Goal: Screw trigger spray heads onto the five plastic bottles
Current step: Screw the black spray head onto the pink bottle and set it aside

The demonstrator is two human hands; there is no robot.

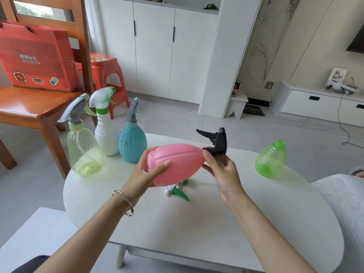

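Observation:
My left hand (pixel 146 171) holds a pink bottle (pixel 176 164) on its side above the white table (pixel 216 223). At the bottle's neck sits a black trigger spray head (pixel 216 142), gripped by my right hand (pixel 221 170). Three bottles stand at the table's far left with heads on: a clear yellow-green one (pixel 84 148), a white one (pixel 105 129) and a teal one (pixel 132 142). A green ribbed bottle (pixel 271 159) stands at the right with its neck bare. A green and white spray head (pixel 178 192) lies on the table under the pink bottle, partly hidden.
A wooden chair (pixel 37 109) carrying a red gift box (pixel 37 58) stands left of the table, with a red plastic stool (pixel 107 75) behind it. White cabinets (pixel 157 50) line the back wall. A patterned cushion (pixel 346 203) lies at the right edge.

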